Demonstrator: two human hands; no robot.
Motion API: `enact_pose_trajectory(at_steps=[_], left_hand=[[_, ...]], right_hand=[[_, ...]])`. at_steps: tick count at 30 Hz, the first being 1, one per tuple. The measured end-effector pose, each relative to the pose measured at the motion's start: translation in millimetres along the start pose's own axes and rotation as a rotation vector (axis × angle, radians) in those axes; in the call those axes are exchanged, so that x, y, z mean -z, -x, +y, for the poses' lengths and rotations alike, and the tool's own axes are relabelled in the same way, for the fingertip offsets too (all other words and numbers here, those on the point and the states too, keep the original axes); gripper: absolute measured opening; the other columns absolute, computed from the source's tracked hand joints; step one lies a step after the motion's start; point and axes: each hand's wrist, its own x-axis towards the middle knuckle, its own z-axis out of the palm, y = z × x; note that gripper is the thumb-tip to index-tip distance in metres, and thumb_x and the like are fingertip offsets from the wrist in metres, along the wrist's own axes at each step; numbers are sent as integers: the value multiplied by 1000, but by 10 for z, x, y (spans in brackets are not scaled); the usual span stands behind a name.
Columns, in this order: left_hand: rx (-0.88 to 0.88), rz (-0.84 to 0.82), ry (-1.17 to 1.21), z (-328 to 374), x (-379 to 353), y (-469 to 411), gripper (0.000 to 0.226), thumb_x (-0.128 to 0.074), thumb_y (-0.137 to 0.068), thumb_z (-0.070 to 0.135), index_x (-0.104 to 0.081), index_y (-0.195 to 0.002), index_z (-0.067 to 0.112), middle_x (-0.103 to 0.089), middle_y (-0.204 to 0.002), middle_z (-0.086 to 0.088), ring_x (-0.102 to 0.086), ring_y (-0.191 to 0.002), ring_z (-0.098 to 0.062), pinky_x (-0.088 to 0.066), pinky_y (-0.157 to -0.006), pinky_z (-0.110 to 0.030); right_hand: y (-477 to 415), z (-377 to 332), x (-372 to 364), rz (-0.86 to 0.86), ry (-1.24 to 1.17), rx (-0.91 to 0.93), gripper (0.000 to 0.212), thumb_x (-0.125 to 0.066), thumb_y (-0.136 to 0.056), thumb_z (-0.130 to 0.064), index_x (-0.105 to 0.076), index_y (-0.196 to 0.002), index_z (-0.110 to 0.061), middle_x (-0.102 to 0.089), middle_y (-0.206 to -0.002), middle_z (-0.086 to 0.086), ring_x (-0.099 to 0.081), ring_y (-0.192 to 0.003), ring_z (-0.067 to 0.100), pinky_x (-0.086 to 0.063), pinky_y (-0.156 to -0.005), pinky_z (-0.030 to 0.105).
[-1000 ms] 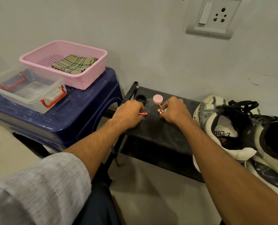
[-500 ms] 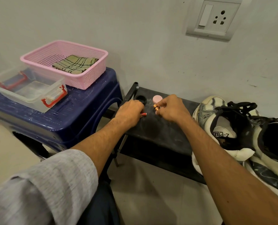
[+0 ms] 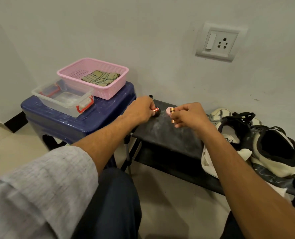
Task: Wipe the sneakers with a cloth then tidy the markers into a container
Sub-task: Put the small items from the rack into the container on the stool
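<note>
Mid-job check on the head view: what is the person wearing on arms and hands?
The left arm has a light grey ribbed knit sleeve ending near the elbow; the forearm below is bare. No sleeve shows on the right arm. The left hand and right hand are bare: no gloves, watch or rings visible.

The wall (image 3: 143, 31) is plain off-white plaster, evenly lit, with small dark specks and scuffs toward its right side. A white switch-and-socket plate (image 3: 220, 42) is mounted high on the right, with one rocker switch to the left of the outlet holes. The floor (image 3: 14, 144) is pale, smooth and cream-toned. A dark skirting strip (image 3: 16, 121) shows at the wall's foot, far left. A blue plastic stool (image 3: 60, 118), its top scratched and dusted white, stands against the wall. Just beside its right edge stands a low black table (image 3: 165, 133), its surface smeared with pale dust.
</note>
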Motion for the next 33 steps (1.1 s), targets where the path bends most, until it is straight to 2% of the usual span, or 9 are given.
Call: enact_pose_trajectory(at_steps=[3, 7, 14, 17, 19, 21, 27, 31, 33], left_hand=[[-34, 99, -14, 50, 366, 132, 8, -68, -87, 15, -70, -94, 11, -70, -93, -8, -65, -84, -20, -55, -84, -39], [-43, 163, -15, 52, 818, 339, 10, -72, -85, 14, -70, -94, 10, -69, -90, -6, -64, -82, -18, -53, -85, -36], [39, 228, -81, -284, 1576, 677, 15, -74, -80, 8, -72, -94, 5, -69, -93, -8, -65, -83, -23, -54, -76, -35], [75, 237, -99, -496, 1867, 742, 18, -76, -77, 5, -74, -96, 4, -72, -94, -10, -67, -79, -21, -57, -79, -38], [111, 242, -114, -658, 2001, 750, 20, -76, -79, 6, -74, -99, 4, -72, -101, -11, -63, -72, -15, -56, -68, -31], [153, 239, -118, -814, 2079, 753, 22, -75, -81, 8, -72, -103, 3, -69, -109, -12, -59, -68, -12, -48, -58, -20], [254, 208, -138, -1161, 2032, 699, 24, -75, -80, 10, -71, -103, 4, -64, -121, -14, -63, -85, -24, -43, -51, -18], [273, 206, -137, -1317, 1942, 584, 25, -75, -79, 10, -70, -103, 4, -63, -123, -14, -63, -81, -22, -48, -55, -18], [279, 220, -126, -1367, 1912, 512, 28, -76, -79, 10, -69, -105, 4, -64, -120, -14, -66, -82, -24, -52, -59, -21]], right_hand=[[214, -187, -69, -27, -64, 17, 9, -73, -79, 1, -68, -84, -5, -71, -76, 15, -69, -63, 21, -62, -69, 37], [369, -525, -255, -57, -95, 67, 15, -74, -75, 4, -69, -89, 3, -71, -75, 18, -68, -62, 24, -61, -68, 38], [518, -1176, -795, -118, -64, 178, 9, -74, -76, 1, -68, -81, -4, -72, -75, 15, -72, -69, 27, -62, -66, 37], [523, -1367, -1040, -161, -62, 206, 11, -73, -73, 5, -67, -78, -4, -71, -80, 17, -70, -64, 25, -61, -64, 35], [504, -1458, -1189, -184, -70, 220, 15, -73, -71, 6, -67, -82, -3, -71, -87, 16, -70, -63, 24, -60, -63, 35], [487, -1532, -1321, -202, -71, 234, 16, -75, -72, 6, -66, -83, -2, -72, -87, 15, -71, -64, 25, -61, -64, 36], [424, -1662, -1624, -231, -25, 259, 15, -75, -73, 5, -66, -82, -3, -71, -85, 15, -73, -70, 28, -62, -67, 38], [324, -1709, -1786, -215, -5, 285, 33, -74, -69, 8, -66, -95, -11, -69, -91, 14, -73, -69, 26, -62, -64, 39], [265, -1747, -1850, -215, 27, 314, 35, -74, -68, 9, -66, -94, -13, -70, -91, 13, -72, -68, 25, -62, -63, 40]])
